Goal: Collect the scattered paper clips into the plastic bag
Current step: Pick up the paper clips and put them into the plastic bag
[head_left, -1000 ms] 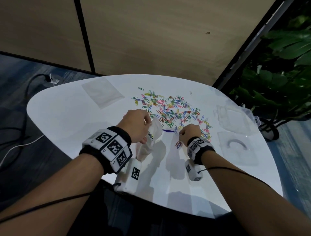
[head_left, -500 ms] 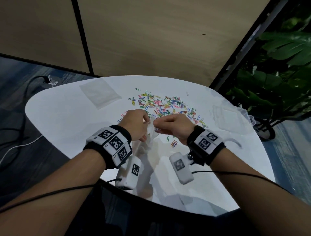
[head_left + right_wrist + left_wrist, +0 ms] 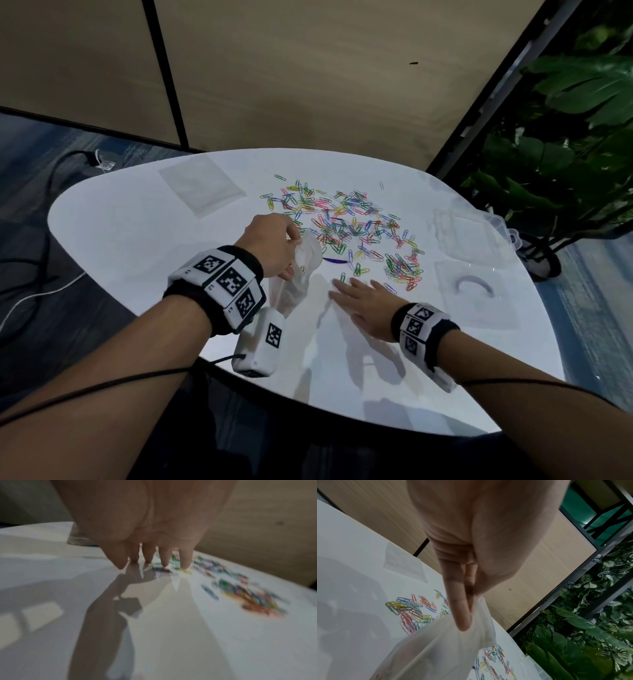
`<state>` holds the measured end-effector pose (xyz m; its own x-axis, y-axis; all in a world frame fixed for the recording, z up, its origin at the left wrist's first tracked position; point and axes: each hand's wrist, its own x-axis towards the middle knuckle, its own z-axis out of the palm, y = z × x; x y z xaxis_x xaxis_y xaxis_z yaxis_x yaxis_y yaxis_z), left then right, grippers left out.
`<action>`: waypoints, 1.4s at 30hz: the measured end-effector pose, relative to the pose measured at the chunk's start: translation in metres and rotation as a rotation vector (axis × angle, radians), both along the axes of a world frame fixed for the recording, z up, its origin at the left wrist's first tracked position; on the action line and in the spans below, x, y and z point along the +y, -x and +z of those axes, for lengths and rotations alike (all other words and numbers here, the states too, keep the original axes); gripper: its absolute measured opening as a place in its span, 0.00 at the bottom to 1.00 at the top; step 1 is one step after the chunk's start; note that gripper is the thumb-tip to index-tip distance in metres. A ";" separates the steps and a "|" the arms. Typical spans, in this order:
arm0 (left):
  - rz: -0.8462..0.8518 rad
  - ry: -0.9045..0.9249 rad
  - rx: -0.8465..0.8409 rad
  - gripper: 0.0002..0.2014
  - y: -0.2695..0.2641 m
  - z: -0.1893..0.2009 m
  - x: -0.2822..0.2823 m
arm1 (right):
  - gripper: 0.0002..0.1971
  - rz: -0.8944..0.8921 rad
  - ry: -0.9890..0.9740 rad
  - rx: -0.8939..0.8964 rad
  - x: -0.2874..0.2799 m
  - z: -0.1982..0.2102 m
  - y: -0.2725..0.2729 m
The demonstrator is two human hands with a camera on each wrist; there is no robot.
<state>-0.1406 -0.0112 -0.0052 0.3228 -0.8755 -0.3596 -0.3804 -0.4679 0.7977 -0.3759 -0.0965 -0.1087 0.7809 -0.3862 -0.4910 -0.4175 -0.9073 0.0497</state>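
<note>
Coloured paper clips point(image 3: 346, 226) lie scattered over the far middle of the white table point(image 3: 137, 246). My left hand point(image 3: 274, 245) pinches the rim of a clear plastic bag point(image 3: 301, 270), which hangs down to the tabletop; a few clips show inside it. In the left wrist view the fingers point(image 3: 462, 608) pinch the bag point(image 3: 436, 649) above the clips point(image 3: 409, 612). My right hand point(image 3: 359, 294) lies flat and open on the table, fingertips just short of the nearest clips and holding nothing. The right wrist view is blurred; the straight fingers point(image 3: 149, 555) touch the surface near the clips point(image 3: 248, 595).
A second flat clear bag point(image 3: 202, 186) lies at the far left of the table. Clear plastic boxes or lids point(image 3: 466, 236) and a clear sheet point(image 3: 476, 291) sit at the right. A leafy plant point(image 3: 565, 137) stands beyond the right edge. Cables point(image 3: 41, 240) lie on the floor at left.
My right hand has left the bag's mouth, moved right and down, and now lies flat on the table near the clips. The left hand still holds the bag.
</note>
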 end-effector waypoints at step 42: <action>0.010 -0.009 -0.001 0.04 0.005 0.001 0.001 | 0.09 -0.987 -0.754 -0.892 0.016 0.085 -0.094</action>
